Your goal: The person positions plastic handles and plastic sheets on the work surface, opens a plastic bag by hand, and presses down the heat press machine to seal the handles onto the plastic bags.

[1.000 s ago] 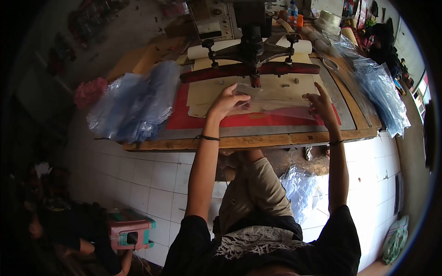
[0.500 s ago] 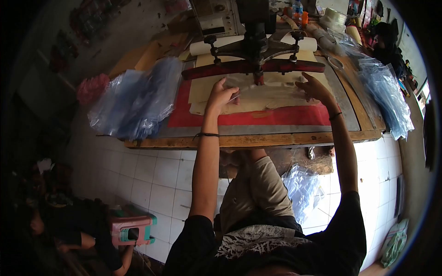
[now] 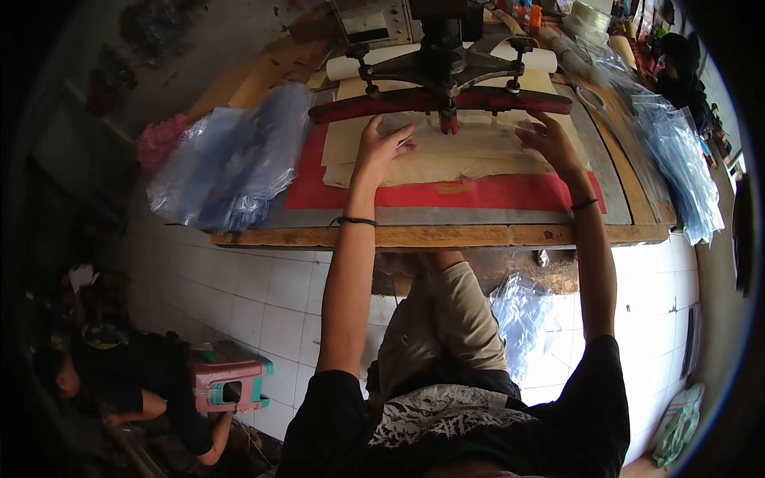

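A clear plastic sheet (image 3: 470,137) spans the space between my hands, over a tan sheet (image 3: 446,166) on a red mat (image 3: 510,192). Its left side is in my left hand (image 3: 382,147), with thumb and fingers closed on it. My right hand (image 3: 551,143) is at its right side, fingers bent around the edge. Just beyond the hands, the press's long dark-red bar (image 3: 382,103) hangs from a black frame with two screw knobs. The plastic's far edge lies close to the bar; whether it passes beneath cannot be made out.
Stacks of clear plastic bags lie left (image 3: 239,159) and right (image 3: 677,163) on the table. Scissors (image 3: 591,99) rest at the right. A control box (image 3: 374,24) stands behind. A person (image 3: 127,382) is low at left by a pink-green stool (image 3: 231,382); more plastic (image 3: 522,319) lies below.
Both hands have moved forward toward the press bar with the plastic sheet. The view has also shifted slightly. The person at lower left has moved a little.
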`<state>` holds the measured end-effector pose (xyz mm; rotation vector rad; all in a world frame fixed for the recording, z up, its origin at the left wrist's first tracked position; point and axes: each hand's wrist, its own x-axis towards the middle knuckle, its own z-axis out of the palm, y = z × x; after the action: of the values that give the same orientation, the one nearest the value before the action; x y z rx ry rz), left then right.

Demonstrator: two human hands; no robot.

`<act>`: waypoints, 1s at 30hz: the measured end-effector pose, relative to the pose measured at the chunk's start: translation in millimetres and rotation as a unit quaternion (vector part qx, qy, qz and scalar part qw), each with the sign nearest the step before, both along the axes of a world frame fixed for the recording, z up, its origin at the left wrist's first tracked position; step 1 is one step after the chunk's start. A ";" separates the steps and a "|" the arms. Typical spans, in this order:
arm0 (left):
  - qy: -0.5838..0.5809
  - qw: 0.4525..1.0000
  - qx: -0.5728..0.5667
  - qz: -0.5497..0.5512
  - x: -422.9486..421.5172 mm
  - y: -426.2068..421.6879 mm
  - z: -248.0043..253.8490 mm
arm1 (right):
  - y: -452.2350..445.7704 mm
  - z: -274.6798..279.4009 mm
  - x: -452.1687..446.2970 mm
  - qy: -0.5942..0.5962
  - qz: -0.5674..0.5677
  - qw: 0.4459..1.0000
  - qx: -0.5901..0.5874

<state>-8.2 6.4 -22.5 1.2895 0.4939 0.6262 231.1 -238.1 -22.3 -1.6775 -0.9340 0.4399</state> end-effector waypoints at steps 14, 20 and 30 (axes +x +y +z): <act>-0.146 0.966 -0.167 -0.130 -0.7 -3.1 -0.5 | -1.1 -8.0 3.1 -0.162 0.058 0.985 -0.007; -0.149 0.975 -0.129 -0.100 2.1 -3.5 0.5 | 5.8 2.7 -13.6 0.192 0.012 0.980 0.054; 0.008 0.999 0.033 0.025 9.9 -1.2 -8.8 | -4.3 11.1 -12.8 0.118 0.012 0.993 -0.005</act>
<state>1.7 5.2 -31.3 1.3486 0.5239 0.6798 218.3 -242.4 -11.2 -1.5847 -0.7788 0.6441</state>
